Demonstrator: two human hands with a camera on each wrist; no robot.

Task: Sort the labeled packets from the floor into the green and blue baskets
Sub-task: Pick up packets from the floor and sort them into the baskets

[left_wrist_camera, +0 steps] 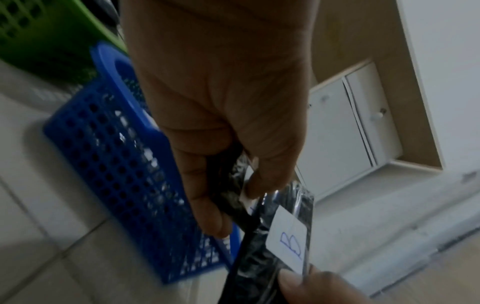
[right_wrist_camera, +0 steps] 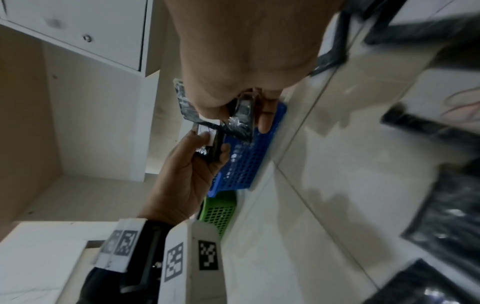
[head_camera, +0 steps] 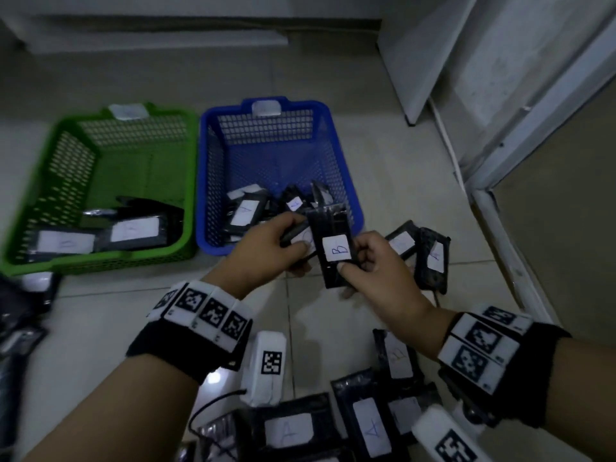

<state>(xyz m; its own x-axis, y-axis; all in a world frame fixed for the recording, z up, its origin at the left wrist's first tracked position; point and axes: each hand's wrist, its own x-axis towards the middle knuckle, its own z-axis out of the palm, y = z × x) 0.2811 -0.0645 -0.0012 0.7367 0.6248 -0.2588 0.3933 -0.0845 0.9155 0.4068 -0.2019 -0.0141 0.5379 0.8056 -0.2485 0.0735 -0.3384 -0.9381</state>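
Packet B (head_camera: 334, 253) — long axis toward basket (head_camera: 343, 181)

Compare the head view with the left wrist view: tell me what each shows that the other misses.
Head view only: the insides of the green basket and blue basket, both holding packets, and loose packets on the floor. Left wrist view only: white cupboard doors at floor level. Both: the left hand gripping a packet, and the right hand pinching the packet labelled B.
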